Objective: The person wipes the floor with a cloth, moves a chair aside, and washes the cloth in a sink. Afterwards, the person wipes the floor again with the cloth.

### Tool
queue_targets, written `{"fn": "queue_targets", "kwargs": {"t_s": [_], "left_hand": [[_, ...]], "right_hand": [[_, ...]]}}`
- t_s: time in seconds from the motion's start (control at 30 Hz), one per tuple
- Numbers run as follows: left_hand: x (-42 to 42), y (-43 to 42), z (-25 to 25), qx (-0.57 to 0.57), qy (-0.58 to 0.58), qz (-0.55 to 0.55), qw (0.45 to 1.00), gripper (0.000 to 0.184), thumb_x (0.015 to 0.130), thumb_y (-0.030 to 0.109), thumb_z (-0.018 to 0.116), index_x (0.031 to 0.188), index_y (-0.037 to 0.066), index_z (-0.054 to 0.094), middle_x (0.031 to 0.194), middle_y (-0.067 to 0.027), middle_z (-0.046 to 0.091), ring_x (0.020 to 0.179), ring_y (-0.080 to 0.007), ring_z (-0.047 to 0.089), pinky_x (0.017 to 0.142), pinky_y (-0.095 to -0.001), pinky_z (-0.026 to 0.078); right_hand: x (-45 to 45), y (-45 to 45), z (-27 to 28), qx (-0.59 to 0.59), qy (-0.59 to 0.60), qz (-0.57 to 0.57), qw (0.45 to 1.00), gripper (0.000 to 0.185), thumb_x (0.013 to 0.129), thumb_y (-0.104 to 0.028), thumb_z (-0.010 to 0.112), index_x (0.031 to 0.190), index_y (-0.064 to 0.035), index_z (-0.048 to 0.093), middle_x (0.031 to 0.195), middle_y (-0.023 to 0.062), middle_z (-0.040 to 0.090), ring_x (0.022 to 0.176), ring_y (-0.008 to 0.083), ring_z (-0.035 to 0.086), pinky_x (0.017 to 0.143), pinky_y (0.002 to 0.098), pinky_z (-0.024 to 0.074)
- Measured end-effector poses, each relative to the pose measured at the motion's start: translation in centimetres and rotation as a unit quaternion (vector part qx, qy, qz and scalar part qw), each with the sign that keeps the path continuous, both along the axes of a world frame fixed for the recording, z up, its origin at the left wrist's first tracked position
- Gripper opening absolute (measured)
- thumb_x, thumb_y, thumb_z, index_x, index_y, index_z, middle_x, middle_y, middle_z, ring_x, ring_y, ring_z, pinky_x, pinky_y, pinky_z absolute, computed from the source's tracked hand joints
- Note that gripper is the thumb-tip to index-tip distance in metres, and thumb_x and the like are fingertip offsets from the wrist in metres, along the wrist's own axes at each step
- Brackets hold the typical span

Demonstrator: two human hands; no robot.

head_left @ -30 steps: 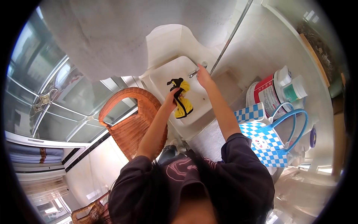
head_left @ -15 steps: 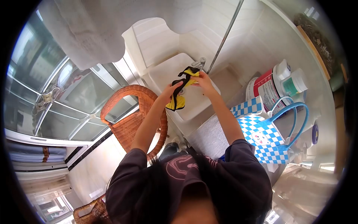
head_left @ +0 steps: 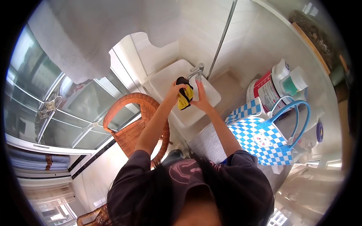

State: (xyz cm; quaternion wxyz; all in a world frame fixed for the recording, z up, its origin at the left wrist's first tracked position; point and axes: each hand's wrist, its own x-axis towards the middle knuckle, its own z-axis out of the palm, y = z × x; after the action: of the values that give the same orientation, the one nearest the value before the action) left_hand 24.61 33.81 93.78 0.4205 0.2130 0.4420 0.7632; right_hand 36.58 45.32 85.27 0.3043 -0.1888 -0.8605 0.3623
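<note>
Over the white sink (head_left: 166, 77) I see a yellow and black cloth item (head_left: 186, 98), bunched into a small bundle. My left hand (head_left: 175, 92) is closed around its left side. To its right, my right hand (head_left: 201, 98) has its fingers stretched out toward the faucet, with the thumb near the cloth's lower right edge; whether they touch I cannot tell. The chrome faucet (head_left: 196, 71) stands at the sink's back right corner, just above my right fingertips. What kind of cloth article this is stays unclear.
A wicker chair (head_left: 130, 137) stands close on the left, beside glass doors (head_left: 71, 116). On the right are a blue-and-white checkered bag (head_left: 260, 137) and several tubs, one a red-labelled bucket (head_left: 266, 90). A grey cloth (head_left: 90, 37) hangs above; a metal pole (head_left: 222, 39) rises behind the faucet.
The cloth was stretched between both hands and is now bunched in my left hand. My right hand has let go of it and its fingers have straightened. The view has shifted slightly.
</note>
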Motion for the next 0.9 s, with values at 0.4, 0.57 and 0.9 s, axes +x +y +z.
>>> {"fn": "queue_targets", "kwargs": {"t_s": [0.4, 0.57, 0.9], "left_hand": [[-4.1, -0.5, 0.7, -0.094, 0.541, -0.053, 0.834, 0.046, 0.074, 0.008, 0.057, 0.117, 0.009, 0.04, 0.116, -0.0078, 0.053, 0.111, -0.0228, 0.051, 0.094, -0.0377, 0.039], [-3.0, 0.4, 1.7, -0.009, 0.79, -0.076, 0.608, 0.042, 0.068, 0.005, 0.059, 0.108, 0.01, 0.048, 0.117, -0.0057, 0.051, 0.11, -0.0241, 0.048, 0.095, -0.0381, 0.036], [-5.8, 3.8, -1.9, -0.086, 0.857, -0.243, 0.447, 0.026, 0.069, 0.008, 0.062, 0.094, 0.011, 0.053, 0.091, -0.0074, 0.062, 0.08, -0.0272, 0.06, 0.065, -0.0354, 0.048]], "right_hand": [[1.3, -0.2, 6.2, -0.739, 0.001, 0.145, 0.658, 0.027, 0.073, -0.012, 0.056, 0.098, -0.0009, 0.051, 0.082, 0.0071, 0.057, 0.077, 0.0184, 0.057, 0.074, 0.0323, 0.0476], [-0.1, -0.4, 5.1, -0.768, 0.038, 0.408, 0.491, 0.033, 0.076, -0.017, 0.052, 0.104, -0.0012, 0.048, 0.089, 0.0114, 0.054, 0.078, 0.023, 0.055, 0.072, 0.0326, 0.0467], [0.5, -1.5, 5.7, -0.42, -0.32, 0.143, 0.837, 0.022, 0.071, -0.018, 0.068, 0.087, -0.0038, 0.061, 0.075, 0.0079, 0.062, 0.076, 0.0189, 0.063, 0.072, 0.0263, 0.0481]]}}
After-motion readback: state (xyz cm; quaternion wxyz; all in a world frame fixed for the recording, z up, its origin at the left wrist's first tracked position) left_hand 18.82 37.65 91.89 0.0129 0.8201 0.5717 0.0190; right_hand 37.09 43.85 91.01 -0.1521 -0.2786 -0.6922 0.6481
